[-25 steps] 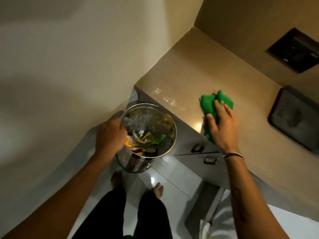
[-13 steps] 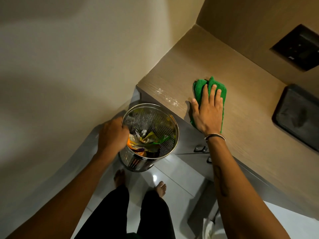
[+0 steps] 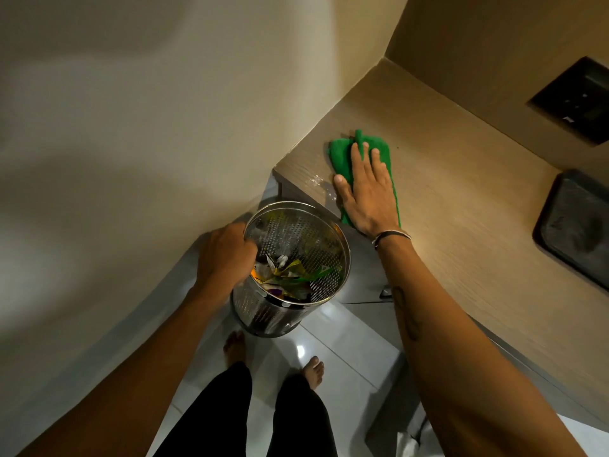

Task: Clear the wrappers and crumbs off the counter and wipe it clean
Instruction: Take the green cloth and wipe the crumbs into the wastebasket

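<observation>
A green cloth [image 3: 342,153] lies flat on the wood-grain counter [image 3: 461,206] near its left corner. My right hand [image 3: 365,189] presses on it with fingers spread flat. A streak of pale crumbs [image 3: 318,181] sits on the counter edge just left of my thumb. My left hand [image 3: 224,255] grips the rim of a perforated steel bin [image 3: 326,285], held just below the counter edge. Crumpled wrappers [image 3: 290,272] fill the bin's bottom.
A dark tray [image 3: 576,225] rests on the counter at the right. A black switch panel [image 3: 573,103] is set in the back wall. A cream wall runs along the left. My bare feet stand on glossy floor tiles [image 3: 333,351]; cabinet drawers sit under the counter.
My right hand has slid the green cloth farther back and left toward the counter's corner and flattened out on it. My left hand keeps hold of the bin.
</observation>
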